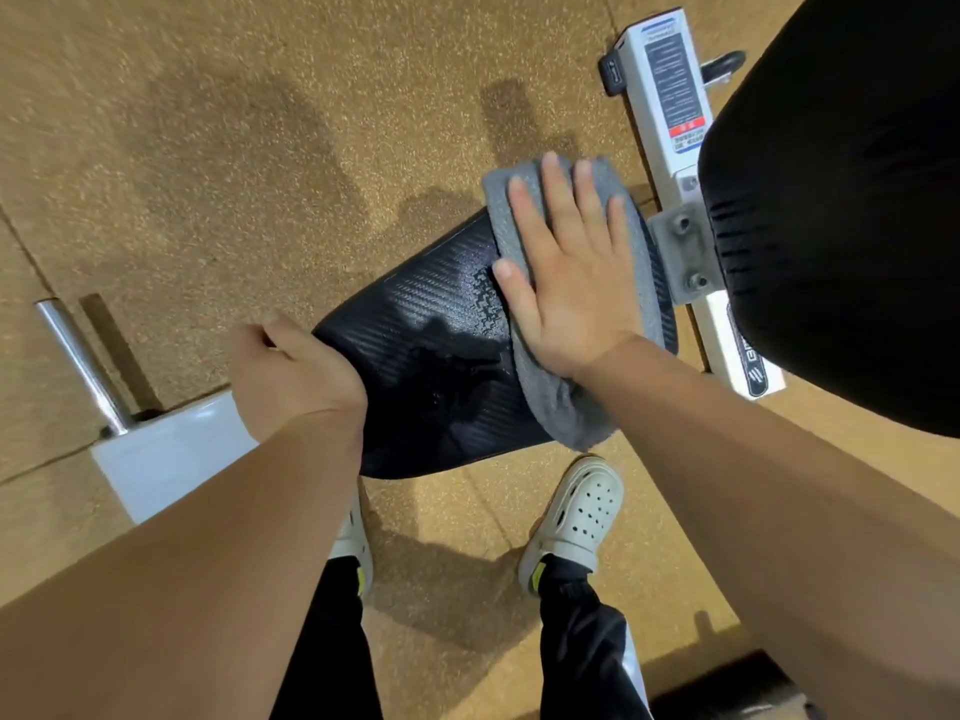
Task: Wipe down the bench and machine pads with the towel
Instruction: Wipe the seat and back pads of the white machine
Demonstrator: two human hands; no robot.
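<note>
A black textured seat pad (436,350) of the bench lies below me in the middle of the view. A grey towel (566,413) is spread over its right end. My right hand (566,283) lies flat on the towel with fingers spread, pressing it onto the pad. My left hand (293,374) grips the pad's left edge, fingers curled around it. A larger black back pad (841,210) fills the upper right.
The bench's white frame (670,85) with a warning label runs along the right, with a grey bolted bracket (680,252). A white frame piece (166,454) with a chrome peg (78,356) sits at left. My feet in white clogs (576,517) stand on brown speckled rubber floor (208,148).
</note>
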